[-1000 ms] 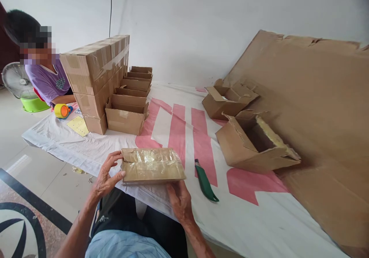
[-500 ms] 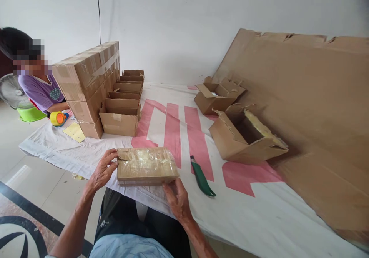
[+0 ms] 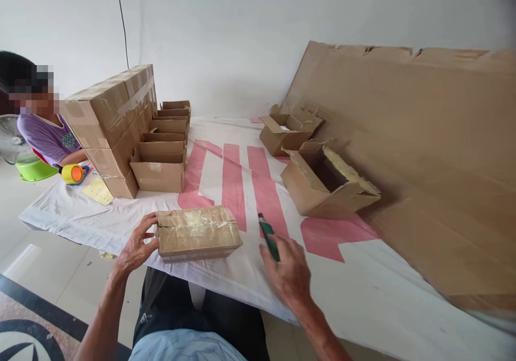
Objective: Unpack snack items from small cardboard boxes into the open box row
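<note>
A taped cardboard box [image 3: 197,234] lies near the front edge of the cloth-covered table. My left hand [image 3: 139,245] grips its left end, thumb at the near side and fingers at the far corner. To the right of the box, my right hand [image 3: 288,269] is wrapped over a green-handled knife [image 3: 269,240], thumb on one side and fingers on the other. The knife's dark tip points toward the wall; its rear end is hidden under my palm.
Taped boxes [image 3: 108,113] are stacked at left, beside a row of open cartons [image 3: 159,175]. Two open boxes [image 3: 318,189] stand at right before a large cardboard sheet [image 3: 423,162]. A yellow tape dispenser [image 3: 73,174] lies near another person [image 3: 44,135] behind the stack.
My right hand has let go of the box's right end and moved right onto the green-handled knife. My left hand stays on the box. The view has shifted slightly.
</note>
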